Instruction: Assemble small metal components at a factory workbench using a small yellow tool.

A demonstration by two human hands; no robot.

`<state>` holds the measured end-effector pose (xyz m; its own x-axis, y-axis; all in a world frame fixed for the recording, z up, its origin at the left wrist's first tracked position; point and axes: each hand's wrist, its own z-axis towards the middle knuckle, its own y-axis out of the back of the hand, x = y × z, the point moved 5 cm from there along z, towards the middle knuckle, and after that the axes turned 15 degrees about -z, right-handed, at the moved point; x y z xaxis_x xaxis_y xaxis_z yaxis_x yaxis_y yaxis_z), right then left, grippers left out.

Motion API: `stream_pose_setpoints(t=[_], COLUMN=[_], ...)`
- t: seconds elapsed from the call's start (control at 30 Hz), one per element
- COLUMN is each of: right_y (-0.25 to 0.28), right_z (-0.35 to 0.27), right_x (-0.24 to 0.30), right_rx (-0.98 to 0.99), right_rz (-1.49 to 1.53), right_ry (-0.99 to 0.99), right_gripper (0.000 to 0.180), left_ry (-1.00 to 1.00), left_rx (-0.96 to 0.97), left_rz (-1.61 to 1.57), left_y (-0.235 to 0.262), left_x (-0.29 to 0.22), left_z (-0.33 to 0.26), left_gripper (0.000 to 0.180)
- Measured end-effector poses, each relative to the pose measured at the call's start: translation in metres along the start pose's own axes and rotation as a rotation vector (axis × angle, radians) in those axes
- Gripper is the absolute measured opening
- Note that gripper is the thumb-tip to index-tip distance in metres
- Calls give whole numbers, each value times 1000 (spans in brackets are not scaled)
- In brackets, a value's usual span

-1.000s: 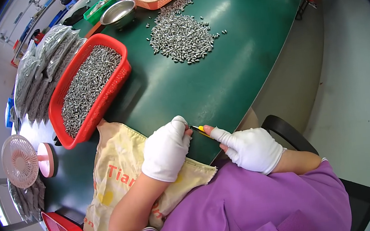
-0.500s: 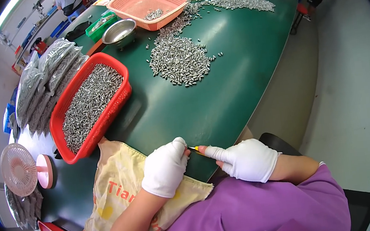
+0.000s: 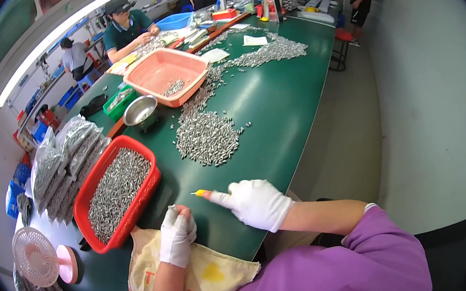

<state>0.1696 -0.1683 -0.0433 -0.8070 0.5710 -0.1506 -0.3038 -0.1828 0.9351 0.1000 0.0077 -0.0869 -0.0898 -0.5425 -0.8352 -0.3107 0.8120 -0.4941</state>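
My left hand [image 3: 178, 236], in a white glove with bare fingertips, is closed in a pinch above the near edge of the table. A tiny greyish bit shows at its fingertips, too small to name. To its right, my gloved right hand [image 3: 258, 204] grips a slim yellow-handled tool [image 3: 200, 193] with a thin pale tip pointing left. The tip is apart from my left hand. Beyond my hands lies a heap of small silvery metal parts [image 3: 207, 138]. Left of them stands a red basket [image 3: 153, 180] filled with similar parts. A yellowish printed cloth [image 3: 216, 274] lies under my left forearm.
A pink basket [image 3: 139, 76], a metal bowl [image 3: 140, 111] and a green box [image 3: 119, 103] stand farther back. Filled plastic bags [image 3: 68, 164] are stacked at left, near a pink fan [image 3: 36, 257]. A co-worker [image 3: 125, 28] sits across the green table [image 3: 276, 117].
My hands have separated: the tool's tip was close to my left fingertips and is now away from them. Both hands have shifted left in view. The head view has tilted up, showing more background.
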Motion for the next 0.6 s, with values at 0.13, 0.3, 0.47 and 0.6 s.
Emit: stream_pose_setpoints(t=[0.13, 0.3, 0.47, 0.6], right_y=[-19, -8, -2, -13], right_z=[28, 63, 88, 96], right_x=[16, 19, 23, 28], right_rx=[-30, -219, -476, -491], right_rz=[-83, 159, 448, 537], right_ry=[-2, 84, 170, 209], right_gripper=[42, 30, 14, 11], left_ry=[-1, 0, -13, -45], left_rx=[67, 52, 3, 44], left_rz=[-221, -290, -392, -476], left_y=[4, 6, 8, 19], left_x=[-2, -6, -4, -1], left_z=[6, 7, 11, 18], left_gripper=[21, 20, 19, 24])
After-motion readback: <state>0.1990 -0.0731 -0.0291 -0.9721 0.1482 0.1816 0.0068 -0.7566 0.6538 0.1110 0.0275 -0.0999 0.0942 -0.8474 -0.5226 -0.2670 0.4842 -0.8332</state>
